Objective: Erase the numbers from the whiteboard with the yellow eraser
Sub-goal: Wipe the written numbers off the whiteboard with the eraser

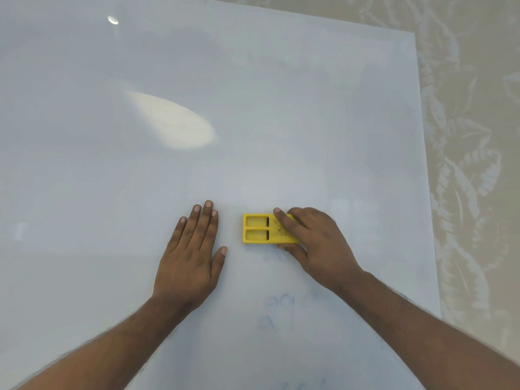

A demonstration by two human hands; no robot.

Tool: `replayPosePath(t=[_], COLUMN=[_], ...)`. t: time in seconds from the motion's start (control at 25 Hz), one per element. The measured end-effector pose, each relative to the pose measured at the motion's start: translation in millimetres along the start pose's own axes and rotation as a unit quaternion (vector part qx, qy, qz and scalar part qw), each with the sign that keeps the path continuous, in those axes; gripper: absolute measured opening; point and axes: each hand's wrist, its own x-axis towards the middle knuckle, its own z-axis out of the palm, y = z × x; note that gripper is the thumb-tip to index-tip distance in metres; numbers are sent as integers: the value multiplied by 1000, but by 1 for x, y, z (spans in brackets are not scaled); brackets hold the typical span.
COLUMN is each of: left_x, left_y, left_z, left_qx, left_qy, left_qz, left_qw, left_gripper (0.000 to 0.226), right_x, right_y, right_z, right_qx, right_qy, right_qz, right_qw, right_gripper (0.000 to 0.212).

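A large whiteboard point(253, 108) lies flat and fills most of the view. The yellow eraser point(259, 228) rests on it just right of centre, its two recessed pockets facing up. My right hand point(315, 243) grips the eraser's right end, fingers over the far edge and thumb at the near edge. My left hand point(194, 254) lies flat on the board to the left of the eraser, fingers straight, not touching it. Faint smeared blue numbers point(277, 313) show on the board below the eraser, between my forearms. More faint marks point(298, 385) sit at the bottom edge.
A beige cloth with a pale leaf pattern point(472, 164) lies under the board and shows along its right side and top. The board's right edge point(425, 164) runs down near the eraser's side. A bright light glare point(171, 122) reflects on the board.
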Motion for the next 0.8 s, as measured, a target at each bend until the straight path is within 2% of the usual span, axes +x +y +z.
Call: replayPosePath(t=[0.2,0.36,0.48,0.8], left_x=[-15,-21,-23,-37], left_y=[1,5,8,13], left_z=[-1,0,0,2], left_qx=[3,2,-1,-14], left_qy=[-17,-21,-23,-22], left_qz=[11,0,-9,-16], left_qw=[1000,1000,1000,1000], left_gripper=[65,65,65,66], right_x=[-45,-36,-20,-71], right_y=[20,34,18,-16], right_z=[-20,-26,-14,-3], right_qx=[-8,15,29,16], right_qy=[-42,9,40,-42], right_qz=[1,98,127,36], right_qw=[999,995,991,998], right_gripper=[55,55,56,53])
